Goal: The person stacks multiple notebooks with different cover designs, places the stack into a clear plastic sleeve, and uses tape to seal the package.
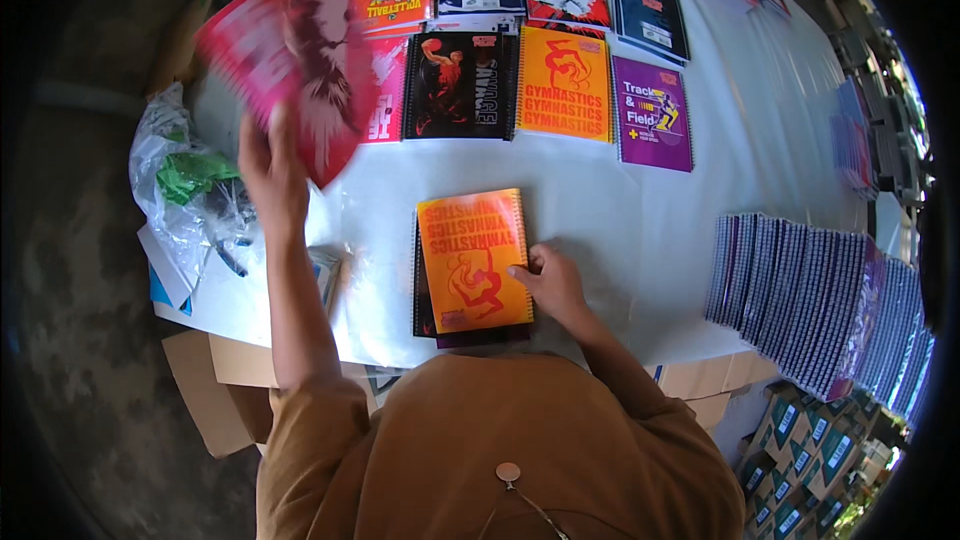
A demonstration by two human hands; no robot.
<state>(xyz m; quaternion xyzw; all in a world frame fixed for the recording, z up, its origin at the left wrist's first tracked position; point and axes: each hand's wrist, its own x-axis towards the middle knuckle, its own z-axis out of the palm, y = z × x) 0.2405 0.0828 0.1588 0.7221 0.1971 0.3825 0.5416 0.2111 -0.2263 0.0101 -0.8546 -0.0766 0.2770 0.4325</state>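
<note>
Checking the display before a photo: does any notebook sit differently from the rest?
Yes. The orange notebook under the right hand lies turned the opposite way to the rows farther back, atop a small uneven pile.

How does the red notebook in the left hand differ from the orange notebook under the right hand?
The red notebook is raised above the table in the left hand and looks blurred; the orange notebook lies flat and sharp on a small stack, with the right hand at its edge. Their cover colours differ. Both have printed picture covers.
</note>
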